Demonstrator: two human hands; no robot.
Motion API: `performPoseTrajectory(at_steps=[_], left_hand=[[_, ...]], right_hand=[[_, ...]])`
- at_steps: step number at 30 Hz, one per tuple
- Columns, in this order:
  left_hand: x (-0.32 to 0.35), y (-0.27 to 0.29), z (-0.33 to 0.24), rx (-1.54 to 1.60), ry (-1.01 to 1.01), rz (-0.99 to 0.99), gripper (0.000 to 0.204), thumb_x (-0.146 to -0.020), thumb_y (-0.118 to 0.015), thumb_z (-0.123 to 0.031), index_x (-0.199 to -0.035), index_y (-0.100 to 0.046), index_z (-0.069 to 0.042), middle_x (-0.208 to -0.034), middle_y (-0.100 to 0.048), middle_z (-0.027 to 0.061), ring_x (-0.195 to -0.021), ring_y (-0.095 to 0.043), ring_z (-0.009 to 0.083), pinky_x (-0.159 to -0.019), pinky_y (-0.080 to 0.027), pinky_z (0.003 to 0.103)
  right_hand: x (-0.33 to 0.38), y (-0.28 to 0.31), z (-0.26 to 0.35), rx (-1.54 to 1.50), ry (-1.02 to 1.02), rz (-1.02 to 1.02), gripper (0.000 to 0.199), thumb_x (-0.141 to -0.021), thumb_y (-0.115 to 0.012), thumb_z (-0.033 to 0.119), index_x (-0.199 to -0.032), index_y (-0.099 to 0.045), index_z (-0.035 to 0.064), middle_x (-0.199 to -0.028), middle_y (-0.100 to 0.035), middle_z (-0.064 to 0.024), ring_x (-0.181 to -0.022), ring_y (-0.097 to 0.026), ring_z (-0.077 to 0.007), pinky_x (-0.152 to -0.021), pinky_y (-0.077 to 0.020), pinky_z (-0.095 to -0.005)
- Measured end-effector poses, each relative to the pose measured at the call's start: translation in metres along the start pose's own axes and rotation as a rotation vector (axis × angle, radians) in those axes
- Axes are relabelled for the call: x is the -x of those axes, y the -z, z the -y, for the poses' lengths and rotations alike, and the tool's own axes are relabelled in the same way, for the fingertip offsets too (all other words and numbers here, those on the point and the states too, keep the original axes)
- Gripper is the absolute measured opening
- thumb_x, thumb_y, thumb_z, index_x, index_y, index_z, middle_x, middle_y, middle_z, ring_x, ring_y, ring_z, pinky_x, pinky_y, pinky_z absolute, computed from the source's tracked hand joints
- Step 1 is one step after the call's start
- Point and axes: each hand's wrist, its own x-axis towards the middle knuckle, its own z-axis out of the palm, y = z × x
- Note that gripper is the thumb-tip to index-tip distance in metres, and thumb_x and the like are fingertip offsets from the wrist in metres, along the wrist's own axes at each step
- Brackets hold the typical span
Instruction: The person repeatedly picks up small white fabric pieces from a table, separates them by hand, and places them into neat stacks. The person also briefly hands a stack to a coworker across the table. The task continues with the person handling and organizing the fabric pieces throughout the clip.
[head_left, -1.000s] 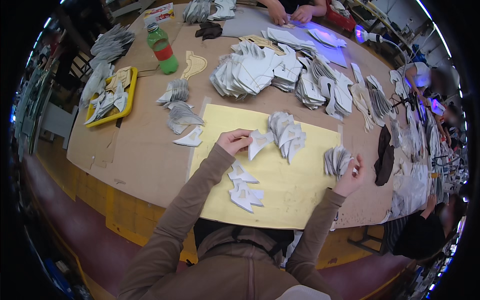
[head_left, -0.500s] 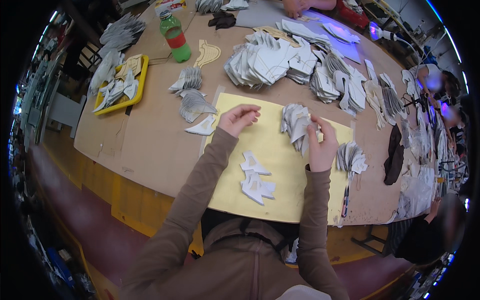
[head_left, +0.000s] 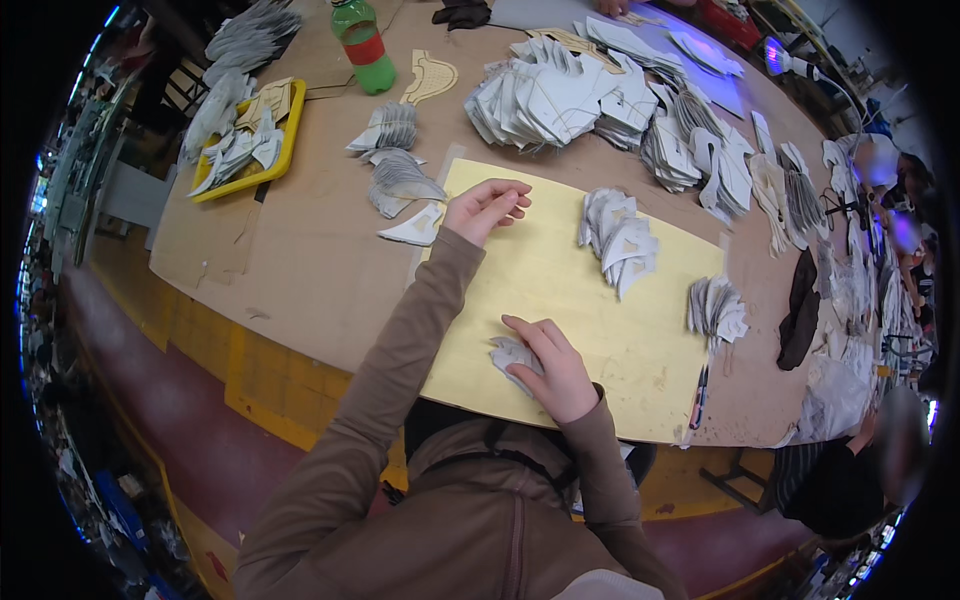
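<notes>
My right hand (head_left: 562,375) is low on the yellow sheet (head_left: 470,385), its thumb and fingers around small white cut pieces (head_left: 508,354). The palm hides part of them, so how many it grips does not show. Above the sheet's upper left part, my left hand (head_left: 485,212) has its fingers curled in, with nothing visible between them. A single white cut piece (head_left: 412,226) lies just left of that hand. On the sheet's right half rests a fanned stack of grey-white pieces (head_left: 615,235), with neither hand touching it.
Left of the sheet are fanned grey stacks (head_left: 398,180), a yellow tray (head_left: 290,150) of pieces and a green bottle (head_left: 365,55). Large white stacks (head_left: 545,95) stand beyond. To the right lie another small stack (head_left: 715,308), a pen (head_left: 699,398) and a dark cloth (head_left: 800,310).
My right hand has left the fanned stack and come down and left to the small pieces near the sheet's front. My left hand stays curled in nearly the same place.
</notes>
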Motion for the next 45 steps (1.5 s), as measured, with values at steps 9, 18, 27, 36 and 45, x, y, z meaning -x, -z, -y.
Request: performPoseTrajectory(at_steps=[9, 18, 27, 36, 45], left_hand=[[0.016, -0.029, 0.014, 0.287, 0.125, 0.664, 0.077, -0.090, -0.043, -0.061, -0.139, -0.035, -0.002, -0.137, -0.044, 0.0151, -0.125, -0.044, 0.0236, -0.104, -0.035, 0.037], [0.030, -0.046, -0.003, 0.502, 0.319, 0.544, 0.063, -0.091, -0.058, -0.009, -0.143, -0.024, -0.004, -0.126, -0.050, 0.0120, -0.114, -0.054, 0.0195, -0.094, -0.049, 0.031], [0.024, -0.038, 0.013, 0.105, 0.194, 0.324, 0.058, -0.087, -0.064, -0.005, -0.138, -0.036, 0.002, -0.114, -0.057, 0.0061, -0.100, -0.058, 0.0124, -0.088, -0.050, 0.026], [0.020, -0.033, 0.010, 0.414, 0.398, 0.285, 0.042, -0.099, -0.041, -0.018, -0.135, -0.037, 0.004, -0.121, -0.054, 0.0116, -0.108, -0.058, 0.0182, -0.093, -0.051, 0.033], [0.024, -0.037, 0.008, 0.427, 0.280, 0.398, 0.050, -0.092, -0.052, -0.005, -0.138, -0.033, 0.004, -0.118, -0.057, 0.0119, -0.099, -0.060, 0.0137, -0.084, -0.050, 0.026]], right_hand=[[-0.016, 0.035, 0.008, -0.566, -0.007, -0.470, 0.027, -0.081, -0.066, -0.002, -0.107, -0.061, -0.0066, -0.099, -0.058, -0.0091, -0.091, -0.058, -0.0147, -0.076, -0.0470, -0.0245], [-0.053, 0.065, -0.022, -0.175, 0.126, -0.652, 0.031, -0.082, -0.066, -0.001, -0.112, -0.059, -0.0076, -0.100, -0.056, -0.0078, -0.083, -0.056, -0.0113, -0.072, -0.0468, -0.0229], [-0.048, 0.067, -0.033, -0.579, 0.023, -0.653, 0.034, -0.082, -0.066, -0.003, -0.115, -0.059, -0.0068, -0.101, -0.059, -0.0046, -0.078, -0.052, -0.0051, -0.066, -0.0431, -0.0162], [-0.045, 0.067, -0.030, -0.640, -0.010, -0.729, 0.029, -0.084, -0.065, 0.000, -0.112, -0.060, -0.0058, -0.083, -0.059, -0.0015, -0.068, -0.050, -0.0042, -0.061, -0.0405, -0.0165], [-0.046, 0.064, -0.029, -0.717, -0.025, -0.812, 0.029, -0.085, -0.065, 0.003, -0.111, -0.058, -0.0052, -0.079, -0.057, -0.0007, -0.065, -0.048, -0.0049, -0.059, -0.0379, -0.0180]])
